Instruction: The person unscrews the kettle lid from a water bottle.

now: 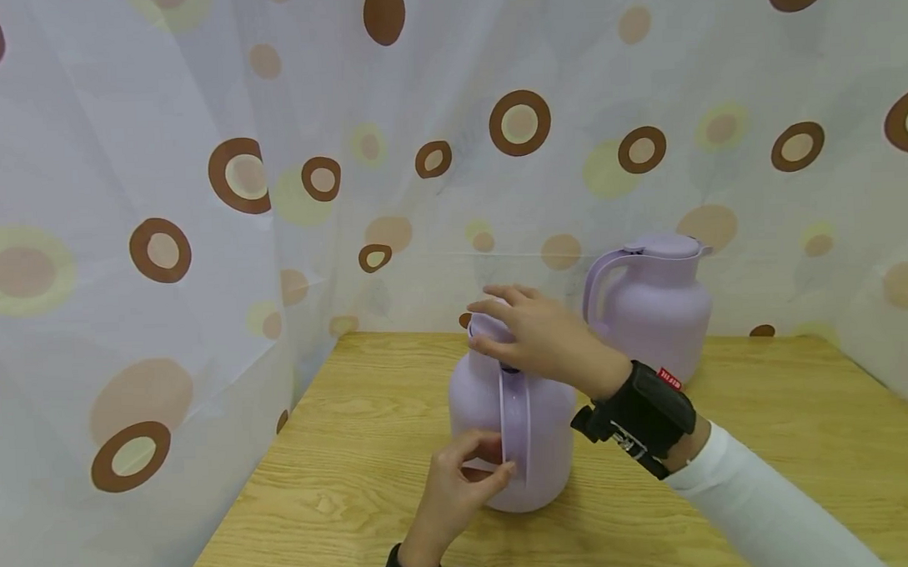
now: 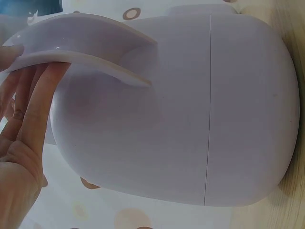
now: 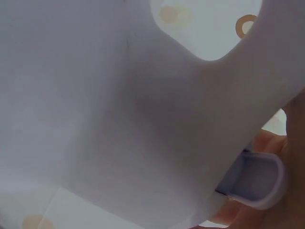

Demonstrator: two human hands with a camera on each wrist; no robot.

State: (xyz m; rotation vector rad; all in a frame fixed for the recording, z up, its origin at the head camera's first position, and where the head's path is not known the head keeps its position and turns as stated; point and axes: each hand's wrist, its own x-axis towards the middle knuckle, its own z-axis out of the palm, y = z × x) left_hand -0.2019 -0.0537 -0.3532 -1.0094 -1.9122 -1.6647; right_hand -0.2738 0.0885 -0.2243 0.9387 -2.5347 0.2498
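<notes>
Here we are, the near purple jug stands upright on the wooden table, at five o'clock from the middle of the head view. Down at its seven o'clock, the left hand has hold of the handle, thumb on the outer face, fingers tucked inside the loop! Up at twelve, the right hand lies over the lid, fingers spread; whether it grasps the lid, I cannot tell. Look to two o'clock from that jug: a second purple jug, lid on top, handle at its nine o'clock. And behind it all, a spotted sheet!
</notes>
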